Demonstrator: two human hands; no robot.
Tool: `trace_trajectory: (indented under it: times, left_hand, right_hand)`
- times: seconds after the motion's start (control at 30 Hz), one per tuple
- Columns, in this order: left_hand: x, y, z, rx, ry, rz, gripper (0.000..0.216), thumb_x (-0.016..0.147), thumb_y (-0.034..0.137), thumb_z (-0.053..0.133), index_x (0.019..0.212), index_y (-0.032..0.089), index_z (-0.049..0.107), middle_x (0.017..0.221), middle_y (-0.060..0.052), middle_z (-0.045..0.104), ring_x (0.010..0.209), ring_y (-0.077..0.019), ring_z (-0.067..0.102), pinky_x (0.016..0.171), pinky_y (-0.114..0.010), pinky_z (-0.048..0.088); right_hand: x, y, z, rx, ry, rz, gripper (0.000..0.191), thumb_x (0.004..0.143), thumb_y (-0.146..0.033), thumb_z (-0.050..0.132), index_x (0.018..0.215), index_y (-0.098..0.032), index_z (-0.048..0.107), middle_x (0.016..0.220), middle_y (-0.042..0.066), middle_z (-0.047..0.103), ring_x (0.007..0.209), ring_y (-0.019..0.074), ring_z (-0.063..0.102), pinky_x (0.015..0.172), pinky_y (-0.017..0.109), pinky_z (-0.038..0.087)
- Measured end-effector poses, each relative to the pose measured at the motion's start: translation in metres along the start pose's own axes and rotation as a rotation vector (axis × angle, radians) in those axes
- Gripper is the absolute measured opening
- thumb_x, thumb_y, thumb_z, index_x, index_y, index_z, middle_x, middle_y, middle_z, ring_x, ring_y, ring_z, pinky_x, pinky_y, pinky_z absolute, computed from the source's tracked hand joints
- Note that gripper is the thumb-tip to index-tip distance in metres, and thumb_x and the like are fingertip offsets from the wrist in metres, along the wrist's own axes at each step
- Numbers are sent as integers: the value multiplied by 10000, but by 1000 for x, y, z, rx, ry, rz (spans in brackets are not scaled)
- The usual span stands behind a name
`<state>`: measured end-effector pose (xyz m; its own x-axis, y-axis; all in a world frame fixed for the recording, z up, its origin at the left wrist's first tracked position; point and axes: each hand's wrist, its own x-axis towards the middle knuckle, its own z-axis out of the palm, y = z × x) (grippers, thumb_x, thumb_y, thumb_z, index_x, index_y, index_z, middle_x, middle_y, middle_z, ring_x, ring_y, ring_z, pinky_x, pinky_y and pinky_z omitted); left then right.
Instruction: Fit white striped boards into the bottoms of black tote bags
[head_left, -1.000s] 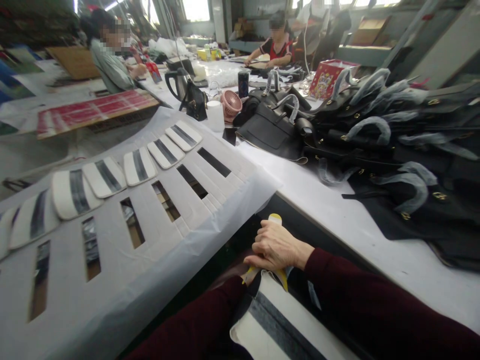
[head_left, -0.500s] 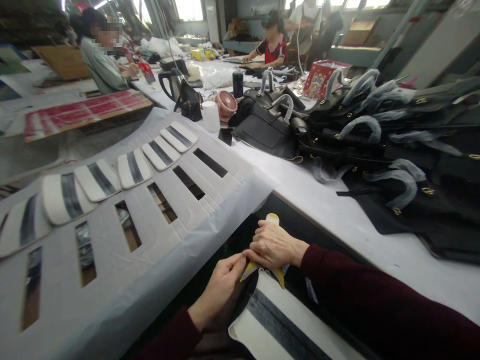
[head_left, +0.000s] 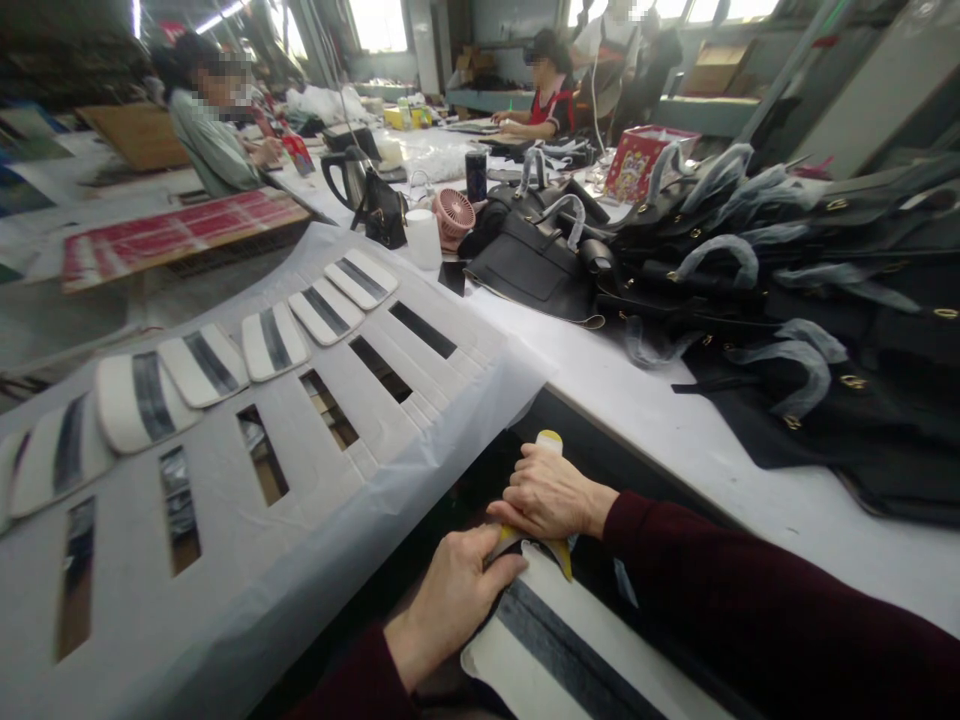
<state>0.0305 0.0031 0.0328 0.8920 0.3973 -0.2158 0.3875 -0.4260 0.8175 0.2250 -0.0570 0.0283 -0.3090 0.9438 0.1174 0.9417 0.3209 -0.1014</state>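
My right hand (head_left: 551,490) is closed around a white-and-yellow tool (head_left: 550,440). The tool's rounded top shows above the fist, and its flared yellow lower part comes out below, close to the end of a white panel with a dark stripe (head_left: 592,650). My left hand (head_left: 461,590) is closed at that same end, thumb on top beside the stripe. The fingers underneath are hidden, so what exactly they pinch is partly covered. The panel slants down toward the bottom edge of the view.
Left, a grey slotted board (head_left: 300,480) under a translucent sheet carries several similar striped panels (head_left: 142,400). Black handbags (head_left: 750,290) with wrapped handles pile up on the white table (head_left: 720,480) at right. A pink fan (head_left: 454,215), a kettle (head_left: 349,178) and co-workers are farther back.
My left hand has moved from the tool's side onto the panel's end, its thumb now lying over the edge. My right hand keeps its hold on the tool, almost in place.
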Motion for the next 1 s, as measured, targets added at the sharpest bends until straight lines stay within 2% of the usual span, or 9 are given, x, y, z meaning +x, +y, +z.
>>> trace_trajectory:
  times: [0.47,0.63,0.73,0.83,0.9,1.0]
  left_hand:
    - [5,-1,3,231,-33,101,212,960,301,536,786,183,569,841,-31,663,763,-183,614,689,-294,379]
    - [5,-5,8,282,-33,178,184,975,250,483,865,172,607,925,-63,679,866,-219,636,785,-320,433]
    - [3,-9,9,262,-37,214,197,979,248,458,940,159,629,1015,-94,682,997,-253,628,903,-359,441]
    - [2,-12,8,104,-64,241,270,995,302,425,939,162,648,1016,-84,686,1032,-246,614,1029,-385,379]
    - [5,-14,8,-126,-117,155,379,1004,402,397,894,161,668,935,-69,685,933,-227,617,977,-369,408]
    - [15,-18,12,-648,-202,-62,552,983,556,357,906,125,692,888,-85,677,849,-216,599,833,-335,452]
  right_hand:
    - [-8,0,3,-24,14,26,543,1029,-411,350,589,-184,575,579,27,649,525,131,432,688,376,191]
    - [-15,-5,3,-20,-27,84,572,1040,-430,300,618,-188,599,601,35,662,555,141,473,705,375,204]
    - [-20,-16,3,-5,-60,167,585,1044,-423,281,625,-185,612,607,46,664,572,145,494,704,376,200]
    - [-26,-30,2,50,-80,296,589,1048,-409,266,635,-183,620,629,49,673,585,141,506,698,377,192]
    - [-31,-39,1,73,-83,380,593,1052,-394,257,629,-179,611,634,45,672,575,131,499,692,378,184]
    - [-40,-49,1,65,-87,463,585,1055,-390,264,629,-174,601,638,43,671,568,126,493,685,379,174]
